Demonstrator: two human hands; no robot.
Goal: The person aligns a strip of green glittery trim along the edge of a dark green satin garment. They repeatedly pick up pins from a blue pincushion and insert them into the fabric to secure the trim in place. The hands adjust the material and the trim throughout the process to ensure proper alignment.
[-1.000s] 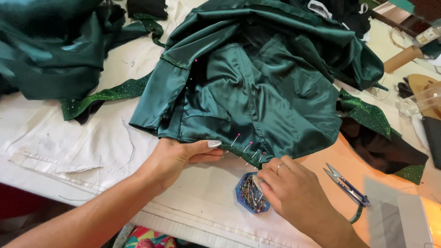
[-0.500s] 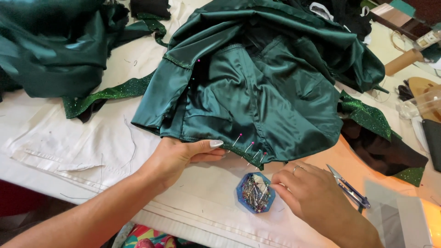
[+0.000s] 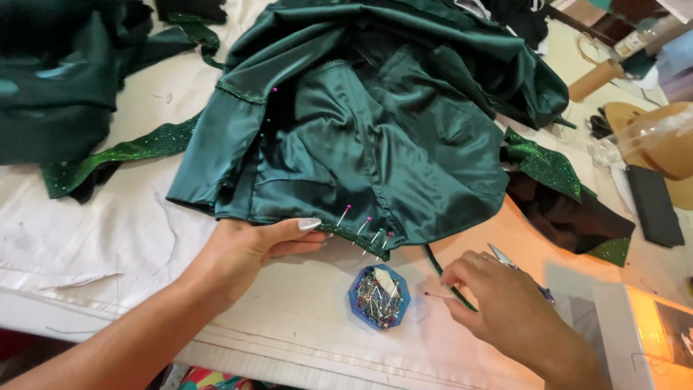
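Observation:
A dark green satin garment (image 3: 375,137) lies spread on a white cloth-covered table (image 3: 108,238). My left hand (image 3: 253,245) presses flat on its near hem, thumb along the edge. Several coloured-head pins (image 3: 364,230) stick out of that hem beside a glittery green trim. My right hand (image 3: 498,303) sits to the right of a blue hexagonal pin box (image 3: 378,296) and pinches a single pin (image 3: 435,295) just above the cloth. A thin strip of green trim (image 3: 442,273) runs under that hand.
Small scissors (image 3: 505,258) lie behind my right hand. Glittery green fabric (image 3: 548,166) over dark cloth sits at right, more green satin (image 3: 50,87) at far left. A cardboard tube (image 3: 595,79), a clear bottle (image 3: 635,137) and a black flat object (image 3: 653,206) crowd the right side.
My right hand moved off the pin box to its right and now pinches one pin. The left hand stayed on the hem.

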